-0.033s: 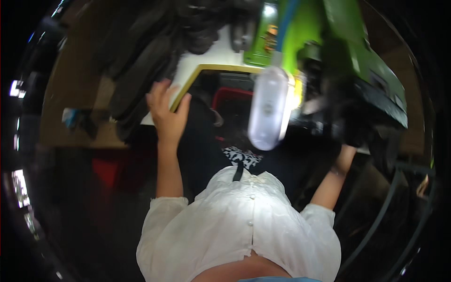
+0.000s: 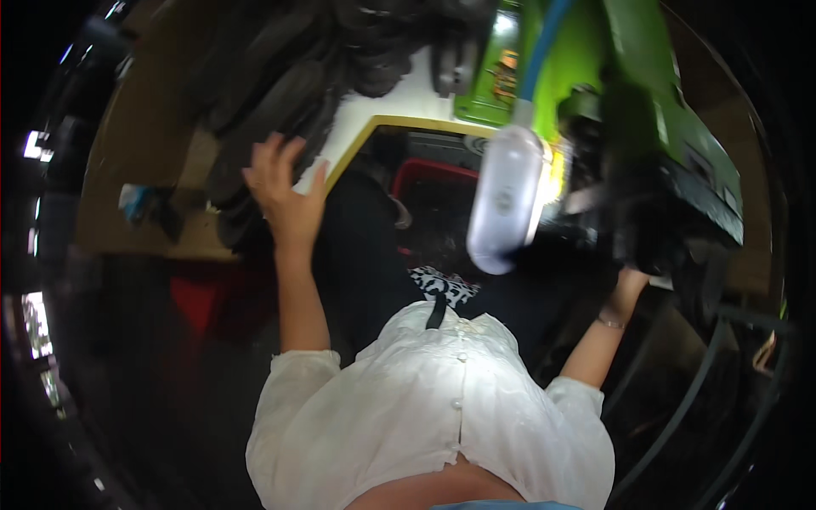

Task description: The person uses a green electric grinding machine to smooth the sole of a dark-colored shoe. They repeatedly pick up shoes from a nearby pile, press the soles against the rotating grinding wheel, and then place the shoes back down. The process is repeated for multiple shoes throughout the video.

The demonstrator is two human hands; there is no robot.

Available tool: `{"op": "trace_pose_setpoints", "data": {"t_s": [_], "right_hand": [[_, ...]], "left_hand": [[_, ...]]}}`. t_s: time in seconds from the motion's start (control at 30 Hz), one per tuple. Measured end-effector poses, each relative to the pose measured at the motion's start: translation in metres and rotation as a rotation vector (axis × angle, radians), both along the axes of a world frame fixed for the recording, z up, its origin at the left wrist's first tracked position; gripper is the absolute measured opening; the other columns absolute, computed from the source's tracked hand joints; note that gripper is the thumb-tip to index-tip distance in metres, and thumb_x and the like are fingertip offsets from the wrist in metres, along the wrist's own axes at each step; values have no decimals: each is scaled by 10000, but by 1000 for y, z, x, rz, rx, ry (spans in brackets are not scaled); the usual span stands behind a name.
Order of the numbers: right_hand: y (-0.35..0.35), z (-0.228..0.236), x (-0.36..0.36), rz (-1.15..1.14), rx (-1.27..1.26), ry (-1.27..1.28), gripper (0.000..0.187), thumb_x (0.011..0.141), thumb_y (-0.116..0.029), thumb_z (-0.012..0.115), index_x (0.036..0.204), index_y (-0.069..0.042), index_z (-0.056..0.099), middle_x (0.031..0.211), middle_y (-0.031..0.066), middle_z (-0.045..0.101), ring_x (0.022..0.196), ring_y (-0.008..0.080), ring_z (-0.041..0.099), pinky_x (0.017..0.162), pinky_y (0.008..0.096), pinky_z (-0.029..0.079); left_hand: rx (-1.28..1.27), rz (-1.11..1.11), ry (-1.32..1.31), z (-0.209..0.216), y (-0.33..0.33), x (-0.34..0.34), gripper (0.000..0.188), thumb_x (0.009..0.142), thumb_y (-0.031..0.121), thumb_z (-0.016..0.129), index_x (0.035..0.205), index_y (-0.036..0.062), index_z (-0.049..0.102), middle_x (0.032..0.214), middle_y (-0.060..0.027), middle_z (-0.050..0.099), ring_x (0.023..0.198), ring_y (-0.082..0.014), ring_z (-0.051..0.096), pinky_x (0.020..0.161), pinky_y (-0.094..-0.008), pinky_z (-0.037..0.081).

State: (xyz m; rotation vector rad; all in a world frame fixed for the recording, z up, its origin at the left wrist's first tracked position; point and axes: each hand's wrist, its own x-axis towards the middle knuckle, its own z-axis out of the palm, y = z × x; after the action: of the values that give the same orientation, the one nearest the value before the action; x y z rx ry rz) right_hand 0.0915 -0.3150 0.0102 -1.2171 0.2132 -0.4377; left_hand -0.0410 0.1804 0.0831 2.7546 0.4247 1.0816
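My left hand (image 2: 285, 191) is open, fingers spread, over the left edge of the white tabletop (image 2: 365, 115). Its fingertips overlap a heap of dark grey pieces (image 2: 263, 119), long and rounded like shoe soles; whether they touch is unclear. Nothing shows in its grasp. On the right, my right hand (image 2: 633, 279) reaches under the dark front part of a green machine (image 2: 633, 51). Only the wrist and back edge of that hand show; its fingers are hidden. Between my hands hangs a pale lamp (image 2: 503, 200) on a blue stem, lit on its right side.
A yellow edge (image 2: 361, 140) borders a cut-out in the tabletop, with a red bin (image 2: 425, 170) below. A blue-and-dark item (image 2: 149, 208) lies on brown board at left. Something red (image 2: 195, 297) stands underneath. Metal bars (image 2: 680, 416) run at lower right.
My left hand has moved left, off the yellow edge and closer to the dark pieces. The lamp and machine sit slightly farther right in view. My right hand stays under the machine.
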Motion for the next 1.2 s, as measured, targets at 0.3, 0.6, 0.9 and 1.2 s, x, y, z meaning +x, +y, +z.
{"op": "trace_pose_setpoints", "data": {"t_s": [0.3, 0.6, 0.9, 1.2], "right_hand": [[37, -36, -23, 93, -262, 73, 303, 880, -143, 443, 1142, 5, 480, 1105, 112, 545, 977, 199, 557, 844, 303, 477], [67, -110, -41, 367, -584, 80, 257, 885, -156, 428, 1007, 19, 571, 926, 88, 603, 786, 166, 561, 762, 265, 457], [166, 3, -101, 901, -114, 106, 323, 861, -227, 503, 974, 74, 543, 727, 25, 535, 670, 115, 503, 696, 250, 466], [176, 28, -107, 678, -135, 16, 178, 885, -88, 503, 892, 58, 605, 851, -3, 579, 737, 36, 473, 642, 184, 380]], "left_hand": [[-222, 116, 498, 5, 140, -20, 1014, 517, 528, 750, 1338, 161, 284, 1334, -175, 333, 1264, -324, 278, 1021, -517, 177], [-110, 97, 387, 24, 106, 40, 816, 564, 346, 727, 1287, 200, 378, 1180, -169, 450, 1136, -333, 412, 971, -449, 286], [-277, -395, 223, -29, -105, -41, 896, 461, 306, 761, 1231, 81, 362, 1094, -153, 404, 1069, -320, 366, 898, -478, 246], [-539, -765, 123, -50, -175, -41, 927, 540, 390, 816, 1225, -4, 332, 1120, -179, 482, 1007, -315, 490, 850, -412, 397]]}}
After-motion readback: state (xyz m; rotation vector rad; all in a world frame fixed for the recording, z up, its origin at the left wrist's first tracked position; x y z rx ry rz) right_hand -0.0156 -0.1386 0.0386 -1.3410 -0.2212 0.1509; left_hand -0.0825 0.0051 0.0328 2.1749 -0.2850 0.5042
